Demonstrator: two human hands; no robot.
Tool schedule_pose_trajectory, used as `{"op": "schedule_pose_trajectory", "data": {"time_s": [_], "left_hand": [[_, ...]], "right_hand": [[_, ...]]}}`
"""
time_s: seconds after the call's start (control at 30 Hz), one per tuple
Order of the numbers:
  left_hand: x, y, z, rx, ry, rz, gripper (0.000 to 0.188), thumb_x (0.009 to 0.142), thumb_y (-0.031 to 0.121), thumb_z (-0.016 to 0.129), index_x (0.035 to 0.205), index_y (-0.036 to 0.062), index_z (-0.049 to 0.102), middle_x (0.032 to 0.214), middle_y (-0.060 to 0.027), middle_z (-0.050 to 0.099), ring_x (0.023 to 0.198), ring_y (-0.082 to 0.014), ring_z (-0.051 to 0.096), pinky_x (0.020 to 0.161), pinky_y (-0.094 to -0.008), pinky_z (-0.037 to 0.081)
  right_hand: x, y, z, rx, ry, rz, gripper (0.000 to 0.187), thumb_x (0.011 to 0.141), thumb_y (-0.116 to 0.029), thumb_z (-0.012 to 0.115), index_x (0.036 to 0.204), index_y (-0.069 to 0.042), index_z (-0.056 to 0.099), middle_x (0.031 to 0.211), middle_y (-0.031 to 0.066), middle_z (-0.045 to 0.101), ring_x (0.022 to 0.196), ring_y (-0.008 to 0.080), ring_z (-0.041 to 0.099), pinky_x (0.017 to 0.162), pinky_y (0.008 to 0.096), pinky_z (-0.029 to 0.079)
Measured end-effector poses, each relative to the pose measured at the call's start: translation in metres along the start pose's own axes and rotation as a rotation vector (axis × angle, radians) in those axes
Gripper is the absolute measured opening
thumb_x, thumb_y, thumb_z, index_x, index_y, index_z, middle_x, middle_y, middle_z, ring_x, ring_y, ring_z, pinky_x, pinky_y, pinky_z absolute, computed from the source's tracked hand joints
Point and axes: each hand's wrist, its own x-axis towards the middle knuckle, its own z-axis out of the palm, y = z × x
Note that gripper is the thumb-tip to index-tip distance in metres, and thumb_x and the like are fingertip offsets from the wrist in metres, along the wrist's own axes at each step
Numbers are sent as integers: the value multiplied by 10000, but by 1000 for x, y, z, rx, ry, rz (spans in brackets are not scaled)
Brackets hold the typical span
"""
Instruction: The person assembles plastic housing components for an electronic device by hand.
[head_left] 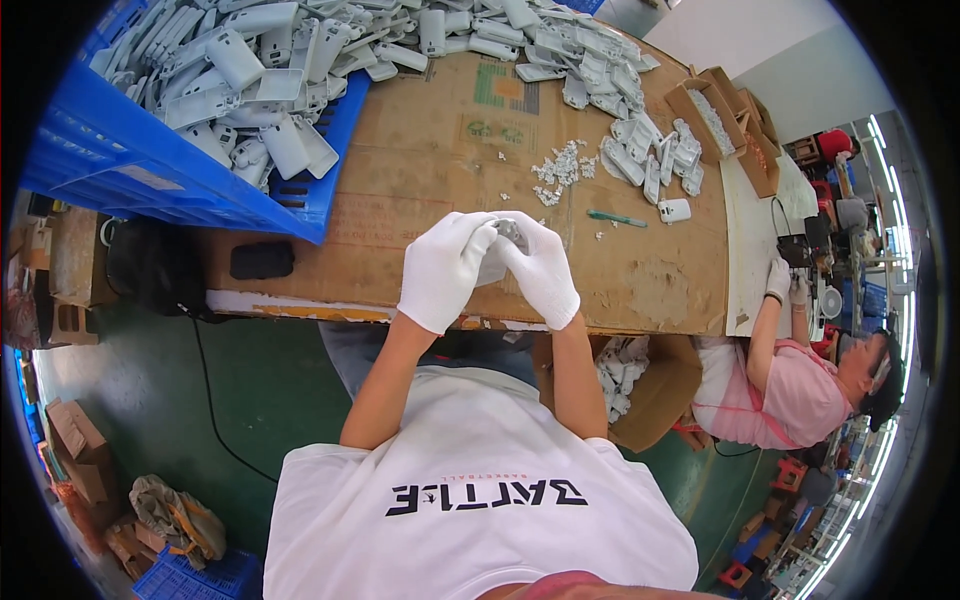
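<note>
— The white fabric-gloved left grip [445,268] and the matching right grip [543,272] are both closed around a single piece on my feed.

— What does that piece look like from where you sit?

— I see a pale grey-white shell-like plastic piece [492,268], lighter and plainer in its lower part, with a greyer end that shows some detail at the top. The grips cover most of it, so I can't read its whole outline.

— And how does it lie against the fingers?

— Right between the two. The left grip's fingers and thumb meet it from the left, and the right grip's fingers arch over it from the right. The greyer end shows up among the fingertips; the paler part lies nearer me, between the palms. All of it is over the front part of the brown cardboard-topped bench [400,170].

— What's around it?

— Just beyond the grips I have a scatter of small white plastic bits [565,165], and farther right a slim green pen [616,218]. At the left is a blue plastic crate [100,130] heaped with white plastic casings [235,60].
</note>
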Motion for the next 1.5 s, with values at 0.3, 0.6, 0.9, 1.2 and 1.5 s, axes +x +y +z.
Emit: {"op": "schedule_pose_trajectory", "data": {"time_s": [0.3, 0.6, 0.9, 1.2, 1.5], "left_hand": [[-2, -2, 3, -3, 30, -24, 158, 969, 180, 606, 1005, 79, 723, 881, -119, 679, 798, -322, 673, 696, -379, 527], [-1, -3, 1, 188, -60, 32, 149, 955, 197, 617, 971, 90, 719, 873, -102, 675, 776, -309, 672, 673, -401, 528], [-1, 0, -7, -26, -44, 38, 280, 882, 68, 662, 1161, 49, 679, 976, -103, 680, 827, -237, 679, 749, -339, 547], [-22, 0, 3, 57, 45, 81, 492, 783, -20, 719, 1252, 115, 661, 946, -73, 660, 801, -199, 672, 716, -308, 547], [-21, 18, -1, 161, 184, 304, 382, 787, -4, 726, 1133, 136, 646, 1053, -74, 684, 880, -243, 696, 738, -322, 563]], "right_hand": [[1, 4, -1, -39, -19, 30, 266, 909, -115, 621, 1132, 21, 670, 916, 157, 725, 824, 185, 694, 772, 314, 536], [8, -11, -8, -324, -170, 106, 271, 878, -126, 615, 1104, 10, 675, 851, 205, 685, 791, 291, 692, 745, 345, 534], [-7, -5, 10, 117, 94, 110, 240, 942, -71, 612, 1157, 22, 667, 954, 61, 709, 848, 94, 634, 779, 265, 519], [-11, -5, 6, 106, 98, 69, 152, 932, -39, 620, 1055, 42, 659, 880, 33, 673, 797, 67, 591, 726, 238, 489], [-16, -22, 14, 320, 151, 67, 145, 935, -57, 645, 1056, 22, 657, 872, 38, 673, 791, 70, 597, 723, 245, 496]]}}
